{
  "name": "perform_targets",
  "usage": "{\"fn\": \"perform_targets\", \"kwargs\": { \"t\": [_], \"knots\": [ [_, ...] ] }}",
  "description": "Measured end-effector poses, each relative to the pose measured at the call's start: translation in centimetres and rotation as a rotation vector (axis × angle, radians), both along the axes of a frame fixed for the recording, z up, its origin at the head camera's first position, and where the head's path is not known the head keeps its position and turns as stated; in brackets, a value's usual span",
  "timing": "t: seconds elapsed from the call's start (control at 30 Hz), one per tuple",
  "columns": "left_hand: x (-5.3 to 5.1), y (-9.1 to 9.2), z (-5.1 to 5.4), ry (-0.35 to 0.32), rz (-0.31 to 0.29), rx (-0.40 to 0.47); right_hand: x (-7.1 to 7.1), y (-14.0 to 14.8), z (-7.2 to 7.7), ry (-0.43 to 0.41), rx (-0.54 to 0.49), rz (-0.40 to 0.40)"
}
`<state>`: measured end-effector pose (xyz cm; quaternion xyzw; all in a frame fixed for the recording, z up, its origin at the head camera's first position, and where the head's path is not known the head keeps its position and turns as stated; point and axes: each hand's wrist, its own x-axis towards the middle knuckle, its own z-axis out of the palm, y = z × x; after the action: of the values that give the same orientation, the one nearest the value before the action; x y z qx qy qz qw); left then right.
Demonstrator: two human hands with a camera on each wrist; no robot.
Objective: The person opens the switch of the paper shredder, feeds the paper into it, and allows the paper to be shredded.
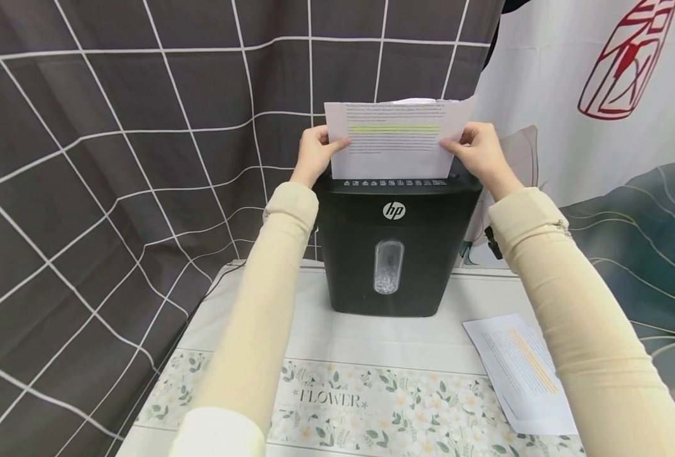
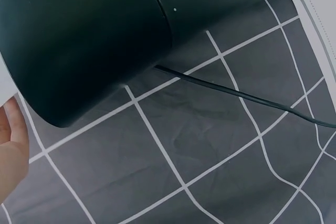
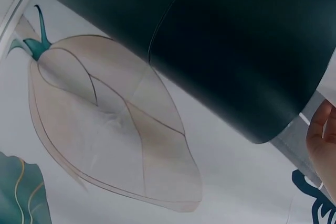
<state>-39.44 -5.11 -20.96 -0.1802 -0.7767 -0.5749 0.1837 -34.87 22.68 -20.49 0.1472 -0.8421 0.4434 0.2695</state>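
Observation:
A printed sheet of paper (image 1: 394, 143) with a yellow highlighted line stands upright at the top of a black HP paper shredder (image 1: 351, 254). Its lower edge meets the shredder's top, and its upper edge looks uneven. My left hand (image 1: 316, 152) pinches the sheet's left side, thumb in front. On the right side, my right hand (image 1: 482, 152) pinches it the same way. The left wrist view catches only part of the left hand (image 2: 11, 145) beside the shredder's dark body (image 2: 84, 40). Fingers of the right hand (image 3: 324, 142) show at the edge of the right wrist view.
More printed sheets (image 1: 523, 374) with an orange highlight lie on the table at the right. A floral table cover (image 1: 337, 400) reads FLOWER. Behind hangs a dark grid curtain (image 1: 200, 82). A black cord (image 2: 236, 93) runs from the shredder. Shreds show in its window (image 1: 389, 266).

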Motion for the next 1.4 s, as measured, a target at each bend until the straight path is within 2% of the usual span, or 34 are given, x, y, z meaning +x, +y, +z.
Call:
{"fn": "perform_targets", "kwargs": {
  "t": [0.63, 0.73, 0.87, 0.97, 1.2, 1.4],
  "knots": [
    [-0.4, 0.3, -2.1, -0.009, -0.029, -0.046, -0.4, 0.3, -2.0, -0.056, 0.017, -0.008],
    [-0.4, 0.3, -2.3, -0.021, -0.012, -0.082, -0.5, 0.3, -2.3, -0.067, 0.051, -0.032],
    [-0.4, 0.3, -2.6, -0.028, 0.039, -0.154, -0.5, 0.3, -2.7, -0.078, 0.102, -0.068],
    [-0.5, 0.2, -2.7, -0.028, 0.062, -0.165, -0.6, 0.3, -2.8, -0.081, 0.113, -0.08],
    [-0.5, 0.2, -2.7, -0.031, 0.055, -0.115, -0.6, 0.3, -2.7, -0.092, 0.038, -0.073],
    [-0.5, 0.4, -2.3, -0.012, 0.042, -0.087, -0.7, 0.3, -2.5, -0.063, -0.1, -0.013]
  ]
}}
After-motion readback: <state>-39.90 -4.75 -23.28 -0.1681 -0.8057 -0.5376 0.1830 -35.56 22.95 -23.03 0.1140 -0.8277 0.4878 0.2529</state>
